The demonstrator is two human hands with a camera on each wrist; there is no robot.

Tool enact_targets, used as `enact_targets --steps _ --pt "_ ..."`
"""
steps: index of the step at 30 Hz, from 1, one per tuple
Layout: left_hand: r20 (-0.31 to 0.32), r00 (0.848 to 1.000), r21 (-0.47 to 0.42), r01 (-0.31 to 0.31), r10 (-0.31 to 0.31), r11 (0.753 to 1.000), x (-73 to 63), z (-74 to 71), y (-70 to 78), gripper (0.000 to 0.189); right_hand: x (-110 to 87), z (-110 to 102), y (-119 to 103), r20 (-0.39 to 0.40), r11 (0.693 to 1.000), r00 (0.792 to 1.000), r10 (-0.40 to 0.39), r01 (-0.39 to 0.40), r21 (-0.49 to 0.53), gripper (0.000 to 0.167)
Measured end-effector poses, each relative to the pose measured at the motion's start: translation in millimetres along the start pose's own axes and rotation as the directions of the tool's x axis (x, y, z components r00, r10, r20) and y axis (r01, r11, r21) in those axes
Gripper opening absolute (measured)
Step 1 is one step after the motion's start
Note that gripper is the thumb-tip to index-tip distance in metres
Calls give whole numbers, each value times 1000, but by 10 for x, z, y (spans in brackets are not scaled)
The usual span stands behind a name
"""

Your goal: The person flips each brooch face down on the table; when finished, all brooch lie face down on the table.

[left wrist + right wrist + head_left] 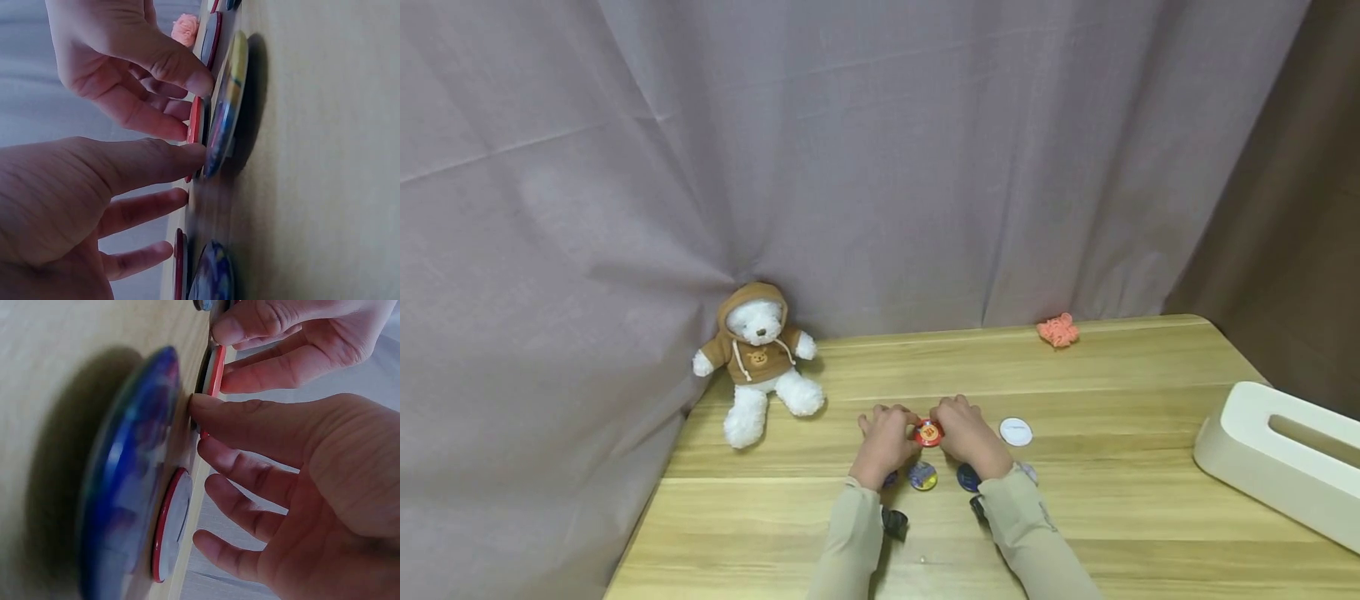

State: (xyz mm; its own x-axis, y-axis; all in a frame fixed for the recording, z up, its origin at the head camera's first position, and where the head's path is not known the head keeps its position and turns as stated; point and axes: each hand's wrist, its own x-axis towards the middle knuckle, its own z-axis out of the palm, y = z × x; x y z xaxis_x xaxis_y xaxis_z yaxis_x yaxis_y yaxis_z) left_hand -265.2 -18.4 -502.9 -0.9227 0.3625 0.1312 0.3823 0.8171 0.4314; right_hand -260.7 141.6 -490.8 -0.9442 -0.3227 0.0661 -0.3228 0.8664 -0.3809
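Observation:
A red round disc (928,432) with a yellow emblem lies flat on the table between both hands. My left hand (887,439) pinches its left edge with thumb and finger. From the right, my right hand (967,437) grips the opposite edge. The thumbs meet the near rim of the red disc (195,115) in the left wrist view. Closer to me are a yellow and purple disc (922,477) and a dark blue disc (967,477). A white-faced disc (172,525) with a red rim lies beyond the right fingers. Another disc is partly hidden by the left wrist.
A white teddy bear (756,358) in a brown hoodie sits at the back left. Something coral and ruffled (1058,331) lies by the back edge. At the right stands a white slotted box (1285,467). A grey curtain (880,183) hangs behind the table.

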Motion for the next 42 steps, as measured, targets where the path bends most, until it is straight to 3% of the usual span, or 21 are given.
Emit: enact_targets --steps 10,22,32,37,42 --pt "7 1000 40 -13 13 999 12 -11 -16 29 -2 -9 10 25 1000 999 21 -21 -2 18" --pt "18 1000 4 -14 14 1000 31 -37 -18 23 -25 -101 106 21 999 1000 23 -24 25 14" --pt "-96 994 -87 -51 43 995 12 -56 -118 8 -28 -76 118 -94 999 996 -2 6 35 8" --pt "-136 989 -59 -63 55 996 6 -49 -124 7 -16 -47 108 -138 999 990 -35 37 12 11" --pt "-150 988 -44 -44 37 998 26 -65 -107 10 -15 -85 99 -147 996 988 -50 62 72 7"
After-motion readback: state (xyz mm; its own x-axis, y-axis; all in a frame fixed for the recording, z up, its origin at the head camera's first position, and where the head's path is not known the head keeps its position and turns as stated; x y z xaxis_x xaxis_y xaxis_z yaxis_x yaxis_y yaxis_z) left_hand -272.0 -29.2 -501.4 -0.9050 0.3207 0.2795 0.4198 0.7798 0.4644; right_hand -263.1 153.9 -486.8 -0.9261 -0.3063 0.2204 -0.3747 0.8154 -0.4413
